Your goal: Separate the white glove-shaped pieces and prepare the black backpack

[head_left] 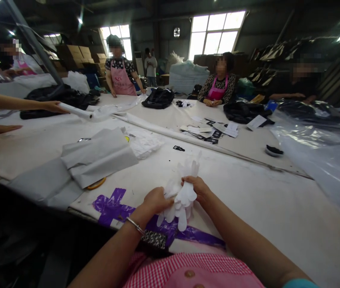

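Observation:
A loose bunch of thin white pieces with rounded ends (184,198), like fingers of gloves, is spread between my hands above the table's near edge. My left hand (158,200), with a metal bangle at the wrist, is closed on its left side. On the upper right side, my right hand (198,187) grips the bunch with bent fingers. Some white ends stick up past the right hand and others hang down. Just below lies purple tape (114,208) stuck along the table edge, beside a black-and-white patterned piece (154,239).
Grey sheets (98,158) lie left, partly over a yellow tape roll (96,184). A small black tag (178,148) lies ahead. Beyond are paper cards (205,130), black bags (158,98) and clear plastic (331,148). A co-worker's hand (54,107) holds a white roll (76,111); others stand across.

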Demonstrator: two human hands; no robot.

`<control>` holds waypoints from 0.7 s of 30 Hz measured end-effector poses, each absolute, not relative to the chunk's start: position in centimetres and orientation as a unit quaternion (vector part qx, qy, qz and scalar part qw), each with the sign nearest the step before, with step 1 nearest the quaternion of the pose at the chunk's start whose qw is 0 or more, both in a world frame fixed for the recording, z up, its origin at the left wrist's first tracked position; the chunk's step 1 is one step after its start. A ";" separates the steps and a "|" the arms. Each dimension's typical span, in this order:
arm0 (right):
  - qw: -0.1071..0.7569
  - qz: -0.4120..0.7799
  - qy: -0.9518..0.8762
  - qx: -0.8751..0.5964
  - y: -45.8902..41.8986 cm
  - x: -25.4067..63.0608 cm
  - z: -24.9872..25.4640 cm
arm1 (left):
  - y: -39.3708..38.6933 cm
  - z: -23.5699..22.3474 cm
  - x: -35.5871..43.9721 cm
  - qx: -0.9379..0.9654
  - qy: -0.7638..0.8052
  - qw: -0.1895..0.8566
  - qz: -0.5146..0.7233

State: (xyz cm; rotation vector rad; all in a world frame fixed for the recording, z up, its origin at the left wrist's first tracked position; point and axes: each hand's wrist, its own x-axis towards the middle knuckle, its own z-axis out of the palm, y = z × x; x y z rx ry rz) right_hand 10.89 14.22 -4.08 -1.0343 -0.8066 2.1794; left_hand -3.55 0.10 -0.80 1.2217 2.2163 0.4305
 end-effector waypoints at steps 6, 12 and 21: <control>0.285 0.828 -0.294 -0.383 13.4 11.6 -4.5 | 1.1 -1.2 -1.7 0.481 0.839 0.243 0.074; 0.295 0.830 -0.285 -0.379 13.1 12.4 -4.8 | 1.0 -2.0 -1.6 0.454 0.837 0.253 0.170; 0.289 0.840 -0.274 -0.369 12.8 12.3 -4.5 | 1.0 -0.2 -4.1 0.347 0.771 0.381 0.374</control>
